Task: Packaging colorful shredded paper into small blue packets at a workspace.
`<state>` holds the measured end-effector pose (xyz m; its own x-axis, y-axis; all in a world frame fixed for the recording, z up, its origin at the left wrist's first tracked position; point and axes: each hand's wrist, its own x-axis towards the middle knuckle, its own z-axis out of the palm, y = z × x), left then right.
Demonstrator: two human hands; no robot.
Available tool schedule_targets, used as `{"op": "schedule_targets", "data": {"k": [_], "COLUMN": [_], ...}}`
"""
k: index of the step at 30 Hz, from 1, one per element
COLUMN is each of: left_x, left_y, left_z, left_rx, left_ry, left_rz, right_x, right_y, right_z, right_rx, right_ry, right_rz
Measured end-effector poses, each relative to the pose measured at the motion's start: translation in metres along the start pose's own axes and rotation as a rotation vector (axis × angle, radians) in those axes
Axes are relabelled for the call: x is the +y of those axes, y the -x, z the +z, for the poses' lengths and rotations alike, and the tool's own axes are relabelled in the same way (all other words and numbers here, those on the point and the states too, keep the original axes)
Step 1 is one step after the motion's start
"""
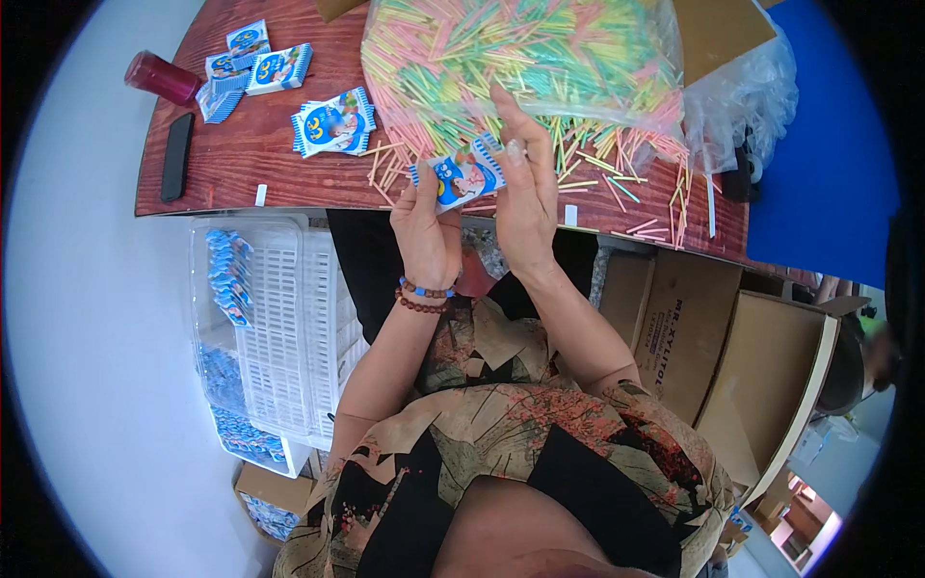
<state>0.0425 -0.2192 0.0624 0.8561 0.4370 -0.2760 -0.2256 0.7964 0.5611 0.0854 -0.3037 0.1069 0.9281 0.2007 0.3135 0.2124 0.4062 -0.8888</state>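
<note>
Between my two hands, at the table's near edge, is a small blue and white packet (464, 179) with a printed picture on it. My left hand (424, 231) pinches its left end. My right hand (528, 197) grips the right end, thumb in front and one finger stretched upward. Just beyond them lies a large clear bag (520, 48) of thin pink, yellow and green sticks, with many loose sticks (588, 159) spilling out onto the wood-grain table. A stack of similar packets (332, 123) lies to the left of my hands.
More packets (252, 63), a dark red cylinder (164, 77) and a black phone-like object (177, 156) are on the table's left. Below stand white plastic baskets (284, 328) with packets. Cardboard boxes (689, 328) stand at right, beneath crumpled clear plastic (747, 96).
</note>
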Motion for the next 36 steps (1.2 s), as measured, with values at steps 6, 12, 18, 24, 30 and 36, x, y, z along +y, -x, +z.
{"op": "schedule_targets", "data": {"k": [6, 12, 18, 24, 30, 36], "left_x": [0.000, 0.007, 0.012, 0.019, 0.019, 0.019], "left_y": [-0.008, -0.010, -0.005, -0.004, -0.006, -0.005], "left_z": [-0.004, -0.013, -0.017, -0.020, -0.022, -0.023], "left_rx": [-0.043, 0.015, 0.043, 0.051, 0.069, 0.061], "left_ry": [0.035, 0.065, 0.058, 0.038, 0.041, 0.055], "left_rz": [-0.047, -0.039, -0.036, -0.007, -0.016, -0.015], "right_x": [-0.008, -0.020, -0.008, 0.000, -0.004, 0.001], "right_y": [-0.011, -0.028, -0.046, -0.066, -0.071, -0.074], "right_z": [-0.028, -0.135, -0.122, -0.102, -0.092, -0.106], "right_rx": [-0.175, -0.365, -0.921, -1.162, -1.241, -1.139], "right_ry": [0.428, 0.958, 1.250, 1.310, 1.313, 1.345], "right_rz": [0.014, 0.133, -0.284, -0.350, -0.451, -0.332]}}
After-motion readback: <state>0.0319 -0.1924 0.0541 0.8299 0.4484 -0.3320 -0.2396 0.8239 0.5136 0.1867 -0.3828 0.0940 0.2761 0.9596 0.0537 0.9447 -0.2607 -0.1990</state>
